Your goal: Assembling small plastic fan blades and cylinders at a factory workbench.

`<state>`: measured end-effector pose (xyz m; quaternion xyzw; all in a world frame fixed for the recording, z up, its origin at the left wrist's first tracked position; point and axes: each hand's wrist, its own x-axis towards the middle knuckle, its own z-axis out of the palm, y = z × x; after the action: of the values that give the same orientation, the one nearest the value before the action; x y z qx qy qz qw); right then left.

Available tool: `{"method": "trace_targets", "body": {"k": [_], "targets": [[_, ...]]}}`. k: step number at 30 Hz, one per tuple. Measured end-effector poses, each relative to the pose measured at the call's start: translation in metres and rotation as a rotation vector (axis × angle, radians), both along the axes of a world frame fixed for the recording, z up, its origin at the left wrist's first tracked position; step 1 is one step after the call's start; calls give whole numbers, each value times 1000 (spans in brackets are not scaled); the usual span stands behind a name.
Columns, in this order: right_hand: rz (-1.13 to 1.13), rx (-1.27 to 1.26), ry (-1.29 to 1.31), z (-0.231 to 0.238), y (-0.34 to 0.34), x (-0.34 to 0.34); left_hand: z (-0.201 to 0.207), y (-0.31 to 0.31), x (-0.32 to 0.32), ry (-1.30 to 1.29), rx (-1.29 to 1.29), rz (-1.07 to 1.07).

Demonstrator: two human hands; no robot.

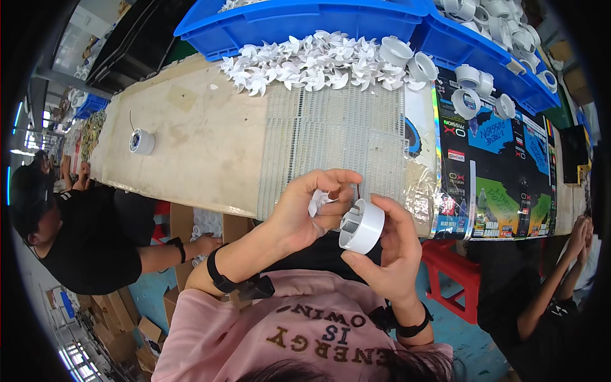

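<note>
Your right hand (398,245) is curled around a white plastic ring housing (361,225), thumb beneath and fingers over its outer wall, holding it just in front of the near edge of the workbench (197,146). Your left hand (305,207) touches the housing's left side, its fingertips pinched on a small white fan impeller (316,202). Beyond the housing, a white perforated mat (334,137) lies on the workbench. Further back on the workbench, a pile of white impellers (312,63) sits against the blue bins (299,22). Loose ring housings (471,89) lie right of that pile. A tape roll (141,141) stands far left of the mat.
</note>
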<state>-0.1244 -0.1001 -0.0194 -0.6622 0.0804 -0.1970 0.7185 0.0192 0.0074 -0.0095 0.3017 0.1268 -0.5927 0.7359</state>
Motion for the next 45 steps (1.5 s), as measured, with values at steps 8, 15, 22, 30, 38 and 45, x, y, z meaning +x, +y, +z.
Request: {"method": "trace_targets", "body": {"k": [8,15,22,30,38,45], "targets": [[-174,-195,-17,-3,4,-1,-11,1,-5,20,-65,-27],[-81,-304,71,-2,0,-6,-12,-1,-10,-88,-73,-20],[-159,-328,90,-4,5,1,5,-6,-22,-233,4,0],[-116,-106,36,-5,9,-2,10,-1,-20,-263,-15,-66],[-131,-240,25,-5,8,-2,11,-4,-24,-257,-22,-29],[-195,-220,-4,-6,5,-7,13,-14,-30,-223,-5,17]]}}
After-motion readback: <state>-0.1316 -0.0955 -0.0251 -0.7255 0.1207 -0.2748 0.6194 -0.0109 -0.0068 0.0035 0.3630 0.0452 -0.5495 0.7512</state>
